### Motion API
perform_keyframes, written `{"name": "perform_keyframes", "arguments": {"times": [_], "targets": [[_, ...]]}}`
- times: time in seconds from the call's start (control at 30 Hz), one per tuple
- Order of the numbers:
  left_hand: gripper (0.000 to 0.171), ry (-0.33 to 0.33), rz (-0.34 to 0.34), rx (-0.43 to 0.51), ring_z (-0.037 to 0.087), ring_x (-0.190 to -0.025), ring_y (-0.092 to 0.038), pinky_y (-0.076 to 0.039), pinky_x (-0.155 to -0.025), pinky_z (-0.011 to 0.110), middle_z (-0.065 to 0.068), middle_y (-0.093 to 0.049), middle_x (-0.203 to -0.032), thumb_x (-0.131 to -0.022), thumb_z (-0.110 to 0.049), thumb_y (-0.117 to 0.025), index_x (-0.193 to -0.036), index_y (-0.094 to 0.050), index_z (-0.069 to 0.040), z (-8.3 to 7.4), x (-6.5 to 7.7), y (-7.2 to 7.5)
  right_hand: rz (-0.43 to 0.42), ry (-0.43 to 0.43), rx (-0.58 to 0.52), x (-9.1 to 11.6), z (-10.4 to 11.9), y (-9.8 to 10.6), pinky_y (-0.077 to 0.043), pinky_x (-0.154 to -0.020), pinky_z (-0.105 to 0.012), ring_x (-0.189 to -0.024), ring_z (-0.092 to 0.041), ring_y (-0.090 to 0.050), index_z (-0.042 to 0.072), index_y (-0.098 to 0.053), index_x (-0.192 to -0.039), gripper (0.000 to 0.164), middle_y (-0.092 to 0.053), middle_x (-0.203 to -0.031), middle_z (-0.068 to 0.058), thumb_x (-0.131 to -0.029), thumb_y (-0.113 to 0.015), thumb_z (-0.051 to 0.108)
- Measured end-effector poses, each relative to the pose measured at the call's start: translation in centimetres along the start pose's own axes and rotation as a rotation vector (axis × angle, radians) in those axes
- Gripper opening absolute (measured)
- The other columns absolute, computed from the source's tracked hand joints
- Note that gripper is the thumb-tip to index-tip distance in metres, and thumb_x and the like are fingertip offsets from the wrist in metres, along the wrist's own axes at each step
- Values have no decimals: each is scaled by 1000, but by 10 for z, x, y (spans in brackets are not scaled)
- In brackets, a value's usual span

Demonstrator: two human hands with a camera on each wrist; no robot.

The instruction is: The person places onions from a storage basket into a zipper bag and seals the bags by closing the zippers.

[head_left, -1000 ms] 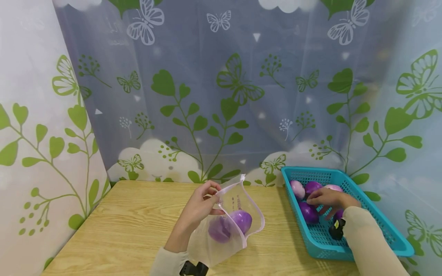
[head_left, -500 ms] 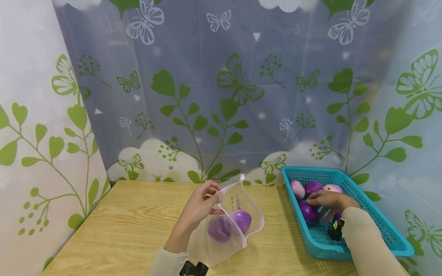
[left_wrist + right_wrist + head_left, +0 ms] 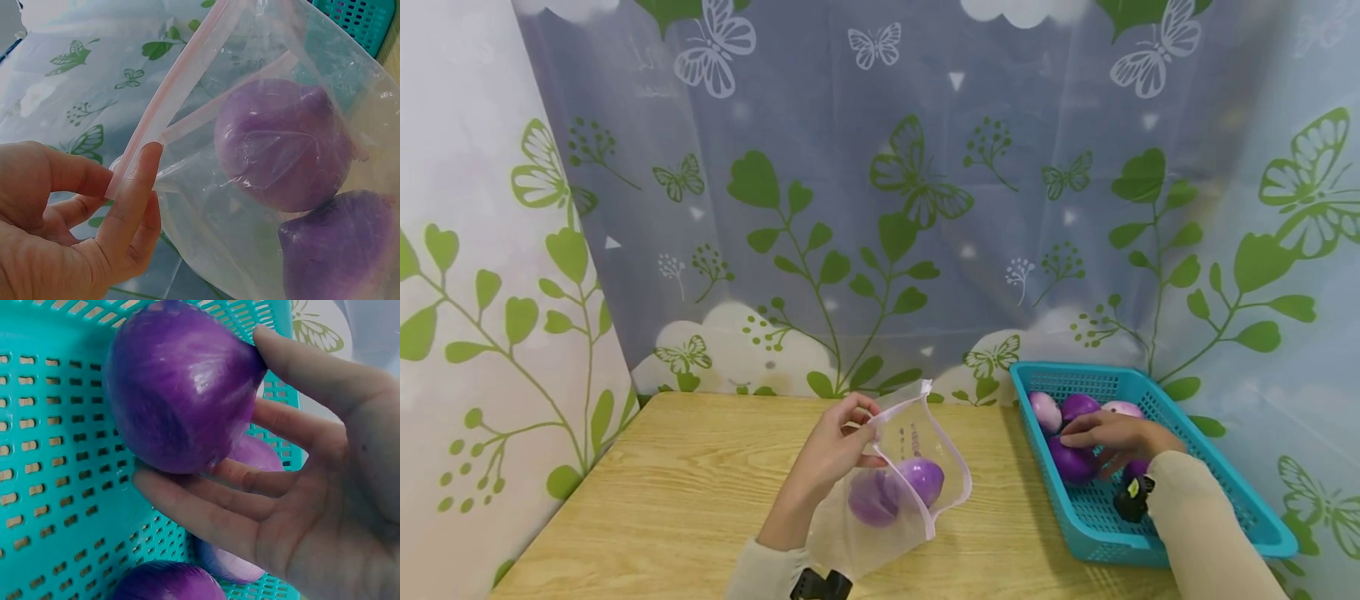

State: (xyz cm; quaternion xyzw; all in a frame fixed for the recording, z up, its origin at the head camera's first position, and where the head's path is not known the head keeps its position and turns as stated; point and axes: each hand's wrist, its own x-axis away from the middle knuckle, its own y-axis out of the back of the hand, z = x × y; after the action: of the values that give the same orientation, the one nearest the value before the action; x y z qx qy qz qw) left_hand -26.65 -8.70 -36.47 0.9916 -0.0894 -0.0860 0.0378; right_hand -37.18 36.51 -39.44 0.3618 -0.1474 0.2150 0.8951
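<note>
Writing: small purple marks printed on the zip bag [image 3: 891, 492], too small to read; no brand shows anywhere.
Left hand [image 3: 835, 450]: pinches the bag's pink zip rim between thumb and fingers, holding the mouth open above the tabletop [image 3: 685, 500].
Zip bag: clear plastic, its lower part resting on the tabletop just beside the left forearm; two purple onions [image 3: 284, 153] lie inside, touching each other.
Right hand [image 3: 1112, 433]: inside the teal basket [image 3: 1225, 508], fingers and thumb curled round a dark purple onion [image 3: 178, 384], which rests on the basket's perforated floor.
Teal basket: at the right end of the tabletop, well apart from the bag; other onions [image 3: 1047, 410], pale and dark purple, lie near the hand.
Backdrop: curtain [image 3: 880, 208] printed with green leaves and butterflies.
</note>
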Motion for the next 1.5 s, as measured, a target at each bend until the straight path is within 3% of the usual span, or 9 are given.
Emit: {"name": "perform_keyframes", "arguments": {"times": [0.3,0.63,1.23,1.5], "targets": [[13,-4,-1,-3,20,-83,-58,-69,-70,39,12,-52,-102,-101,2,-52,-112,-59,0,0,0,-1,-23,40,-34,7,3,7,-65,-88,-56,-125,-56,-57,-5,-46,-148,64,-30,-153,-42,-102,-64,36],[13,-1,0,-3,20,-83,-58,-69,-72,42,12,-52,-101,-101,3,-52,-111,-59,0,1,-1,0,-79,152,15,27,33,21,-68,-84,-51,-112,-31,-66,-4,-49,-147,60,-46,-145,-39,-103,-63,35],[12,-3,1,-18,20,-84,-59,-69,-70,38,13,-52,-102,-103,1,-52,-112,-59,-1,0,1,-2,-33,181,158,45,95,14,-69,-80,-44,-108,-28,-66,3,-59,-141,56,-56,-130,-28,-97,-72,36],[12,-4,5,-16,20,-84,-59,-69,-71,40,12,-52,-102,-102,1,-52,-112,-59,-1,0,0,-1,-50,256,199,53,117,0,-68,-75,-40,-102,-24,-66,6,-61,-140,53,-57,-125,-22,-98,-72,36]]}}
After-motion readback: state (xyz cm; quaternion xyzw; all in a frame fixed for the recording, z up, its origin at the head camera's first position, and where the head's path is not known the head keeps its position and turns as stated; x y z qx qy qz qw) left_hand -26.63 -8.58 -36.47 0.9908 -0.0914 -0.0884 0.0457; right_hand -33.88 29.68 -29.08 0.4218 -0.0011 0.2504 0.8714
